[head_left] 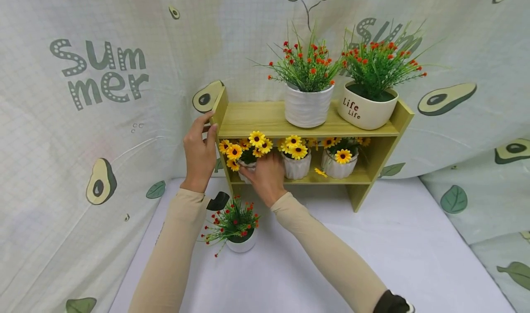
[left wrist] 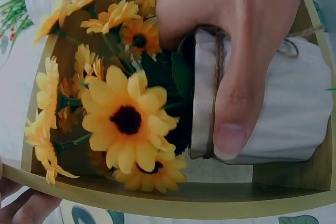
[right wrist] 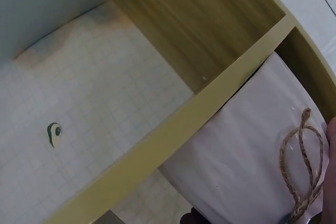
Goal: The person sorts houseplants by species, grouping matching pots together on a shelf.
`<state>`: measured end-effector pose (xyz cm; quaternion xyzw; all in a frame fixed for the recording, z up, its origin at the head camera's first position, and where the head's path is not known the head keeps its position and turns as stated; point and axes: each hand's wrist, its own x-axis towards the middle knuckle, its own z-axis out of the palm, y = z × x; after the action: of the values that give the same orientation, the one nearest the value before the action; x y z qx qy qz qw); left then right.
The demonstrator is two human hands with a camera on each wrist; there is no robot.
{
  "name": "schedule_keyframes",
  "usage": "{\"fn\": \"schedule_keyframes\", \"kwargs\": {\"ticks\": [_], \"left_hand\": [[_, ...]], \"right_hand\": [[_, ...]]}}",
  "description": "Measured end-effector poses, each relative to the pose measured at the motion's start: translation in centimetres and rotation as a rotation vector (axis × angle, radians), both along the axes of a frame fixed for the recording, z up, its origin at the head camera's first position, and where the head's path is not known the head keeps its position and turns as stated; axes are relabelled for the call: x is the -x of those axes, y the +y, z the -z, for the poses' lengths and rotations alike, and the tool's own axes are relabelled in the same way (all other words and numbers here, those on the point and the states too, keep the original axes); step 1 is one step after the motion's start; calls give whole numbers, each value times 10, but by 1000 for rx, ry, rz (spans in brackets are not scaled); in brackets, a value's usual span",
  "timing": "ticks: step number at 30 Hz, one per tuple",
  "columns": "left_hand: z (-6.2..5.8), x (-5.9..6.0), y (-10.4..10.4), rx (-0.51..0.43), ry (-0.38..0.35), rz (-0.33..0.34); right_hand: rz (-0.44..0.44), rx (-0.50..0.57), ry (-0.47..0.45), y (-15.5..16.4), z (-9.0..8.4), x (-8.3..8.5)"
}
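My right hand [head_left: 269,175] grips a ribbed white pot [left wrist: 299,114] of yellow artificial sunflowers [left wrist: 127,121] at the left end of the lower shelf. In the left wrist view its thumb lies across the pot's rim and the twine tied round it. The right wrist view shows the twine bow [right wrist: 299,171] on the pot's side; most of the hand is out of that view. My left hand [head_left: 199,149] holds the left side panel of the wooden shelf [head_left: 256,119], with fingers [left wrist: 34,208] along its outer face.
Two similar sunflower pots [head_left: 296,165] stand farther right on the lower shelf. A white pot [head_left: 308,108] and a cream "Life" pot [head_left: 366,110], both red-flowered, stand on top. Another red-flowered pot [head_left: 242,245] stands on the table [head_left: 314,267] between my forearms. Printed cloth [head_left: 124,133] hangs behind.
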<state>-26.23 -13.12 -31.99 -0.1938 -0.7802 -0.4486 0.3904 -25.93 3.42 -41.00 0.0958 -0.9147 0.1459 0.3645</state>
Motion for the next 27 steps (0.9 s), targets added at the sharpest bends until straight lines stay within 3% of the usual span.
{"fn": "schedule_keyframes", "kwargs": {"ticks": [6,9,12,18,22,27], "left_hand": [[-2,0,1,-10,-5,-4],[-3,-1,2,-17,-14,-6],[-2,-1,1,-16,-15,-12],[2,-3,0,-22,-10,-9],[2,-2,1,-24,-7,2],[0,0,1,-26,-4,11]], "right_hand": [[2,5,77,-3,0,6],[-30,57,40,-3,3,3],[-69,137,-54,-2,6,-4],[-153,317,-259,8,19,-38],[-199,369,-281,19,36,-66],[-245,358,-271,35,62,-97]]}}
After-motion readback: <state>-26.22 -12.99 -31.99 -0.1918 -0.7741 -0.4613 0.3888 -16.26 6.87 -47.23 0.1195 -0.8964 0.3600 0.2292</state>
